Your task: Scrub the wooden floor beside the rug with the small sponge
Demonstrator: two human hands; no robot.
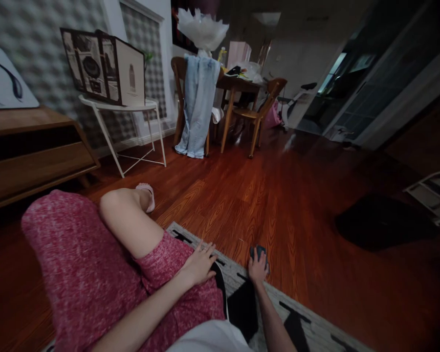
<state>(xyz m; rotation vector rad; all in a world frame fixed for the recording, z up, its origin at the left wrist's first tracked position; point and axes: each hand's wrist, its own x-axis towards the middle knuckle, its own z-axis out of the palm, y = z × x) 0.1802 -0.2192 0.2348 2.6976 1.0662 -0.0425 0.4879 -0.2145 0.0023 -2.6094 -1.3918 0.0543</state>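
My left hand [201, 264] lies flat on the pink-red shorts [172, 254] over my thigh, its fingers stretched out and holding nothing. Down by the edge of the grey patterned rug [289, 313], my right hand [257, 269] has its fingers over a small dark blue-grey object [263, 253]. Its kind cannot be made out, since the hand covers much of it. Beneath that object is the reddish wooden floor [278, 205]. One bent leg reaches forward to a foot in a pale pink slipper [151, 199].
A white side table [121, 104] carries a printed box [126, 71], beside a wooden cabinet [33, 151]. Light-blue jeans [196, 105] hang over a chair near the cluttered dining table [238, 84]. Another wooden chair [254, 114] stands there. On the right sits a black bulky shape [377, 222].
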